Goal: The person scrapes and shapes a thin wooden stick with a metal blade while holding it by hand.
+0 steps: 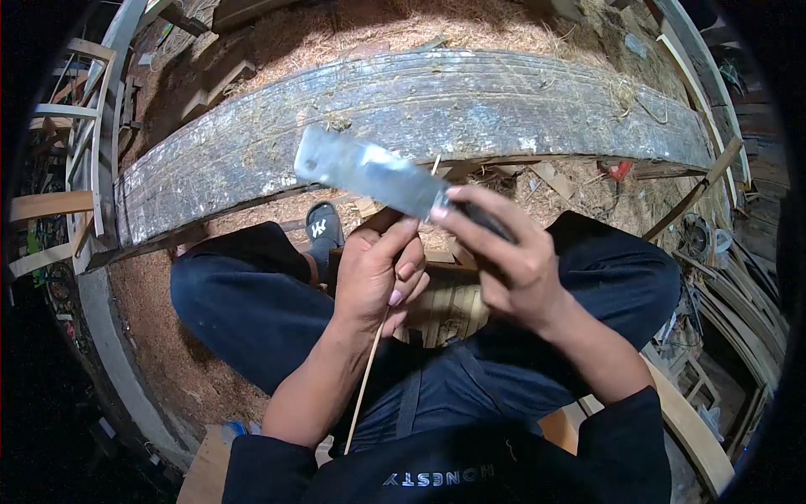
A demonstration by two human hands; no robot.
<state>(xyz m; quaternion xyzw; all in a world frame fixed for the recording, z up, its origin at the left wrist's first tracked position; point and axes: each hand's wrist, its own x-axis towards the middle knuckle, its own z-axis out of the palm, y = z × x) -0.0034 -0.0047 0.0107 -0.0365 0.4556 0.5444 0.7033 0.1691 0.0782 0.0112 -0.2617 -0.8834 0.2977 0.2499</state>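
Seen from the head camera, a seated person in dark clothing grips a thin wooden stick (366, 378) in the left hand (365, 277) at the middle of the frame, fingers curled closed around it, while the right hand (525, 256), just right of center, is clenched on the dark handle (489, 223) of a broad, cleaver-like knife (369, 172). The stick runs from the person's lap, at lower center, up through the left fist, its pale tip showing beyond the blade near the edge of a weathered plank (504, 92) that arches across the upper frame. The blade slants to the upper left, close to the left fingertips; whether it touches the stick cannot be told. The stick looks light, springy and easily snapped, best pinched close to the part being worked so that it does not bend or twist; its surface appears dry rather than slippery. The knife looks stiff and heavy toward the blade, calling for a firm hold on the handle alone, with the other fingers clear of the edge. Wood shavings (336, 38) litter the ground at the top, a slipper (324, 227) shows left of center, and clear plastic (711, 416) lies at lower right, too indistinct to identify as a bag. No container or contents can be made out with certainty.
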